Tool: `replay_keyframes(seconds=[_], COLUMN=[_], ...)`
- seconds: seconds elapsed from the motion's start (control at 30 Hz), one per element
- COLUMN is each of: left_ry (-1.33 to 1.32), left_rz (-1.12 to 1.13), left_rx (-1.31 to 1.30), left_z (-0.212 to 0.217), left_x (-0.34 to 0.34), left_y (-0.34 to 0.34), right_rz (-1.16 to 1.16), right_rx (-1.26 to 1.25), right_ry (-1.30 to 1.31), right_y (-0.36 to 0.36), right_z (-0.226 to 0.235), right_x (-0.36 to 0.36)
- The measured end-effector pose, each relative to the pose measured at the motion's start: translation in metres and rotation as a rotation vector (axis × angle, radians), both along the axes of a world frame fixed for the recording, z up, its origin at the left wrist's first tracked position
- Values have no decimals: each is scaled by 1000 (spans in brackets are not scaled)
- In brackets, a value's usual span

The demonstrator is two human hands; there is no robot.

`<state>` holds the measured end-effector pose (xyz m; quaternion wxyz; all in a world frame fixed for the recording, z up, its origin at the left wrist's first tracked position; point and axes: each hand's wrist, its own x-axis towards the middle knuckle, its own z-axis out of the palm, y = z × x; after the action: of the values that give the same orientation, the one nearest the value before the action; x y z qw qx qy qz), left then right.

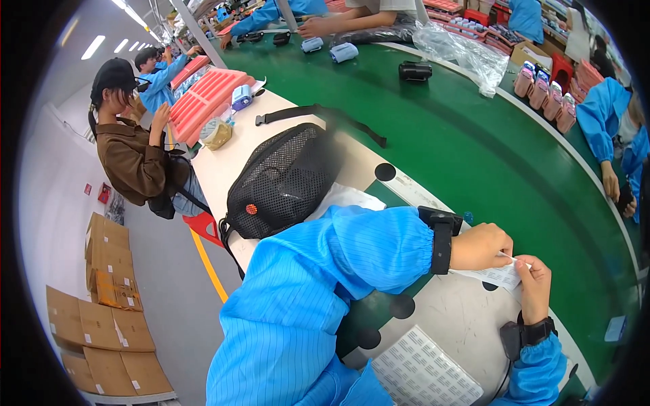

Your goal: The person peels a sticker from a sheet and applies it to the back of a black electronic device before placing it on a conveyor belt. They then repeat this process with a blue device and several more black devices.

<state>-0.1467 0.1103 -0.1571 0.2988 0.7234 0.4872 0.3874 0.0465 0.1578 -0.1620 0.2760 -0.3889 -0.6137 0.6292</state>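
Nearest, at the bottom edge, a white sheet of small labels (425,371) lies flat on the table (467,318), near the hands so that a label is within easy reach. Above it the person's blue sleeve (325,298) crosses from the left, ending in a black wrist strap. The left hand (482,247) is curled, its fingers pinched shut on the left end of a small white paper slip (497,275); the right hand (535,284), coming up from the lower right with a black wristband (535,333), pinches the right end between thumb and forefinger. The two hands touch the slip at opposite ends, which keeps it taut and level just above the table's right part, near the edge of the green belt (474,155). To the left, a black mesh bag (281,179) rests on the table, out of the hands' way, with a black strap (318,115) beyond it. Farther along the table stand pink trays (206,98) and a tape roll (217,133). On the belt, well apart, sits a small black device (414,70). At far left a person in a brown top (128,159) sits beside the table; cardboard boxes (101,318) are stacked on the floor.
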Motion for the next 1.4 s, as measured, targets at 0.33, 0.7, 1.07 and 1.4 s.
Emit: replay_keyframes(seconds=[0.33,0.7,1.07,1.4], left_ry=[-4,-19,-111,-122], left_rz=[-18,-102,-40,-46], left_rx=[-6,-143,-166,-348], left_z=[-4,-10,-11,-21], left_x=[2,11,5,51], left_y=[-4,17,60,127], right_rz=[-5,-29,14,-18], right_rx=[38,68,30,-73], right_ry=[-27,-98,102,96], right_y=[-8,4,51,117], right_z=[2,-7,-9,-31], right_x=[1,19,8,60])
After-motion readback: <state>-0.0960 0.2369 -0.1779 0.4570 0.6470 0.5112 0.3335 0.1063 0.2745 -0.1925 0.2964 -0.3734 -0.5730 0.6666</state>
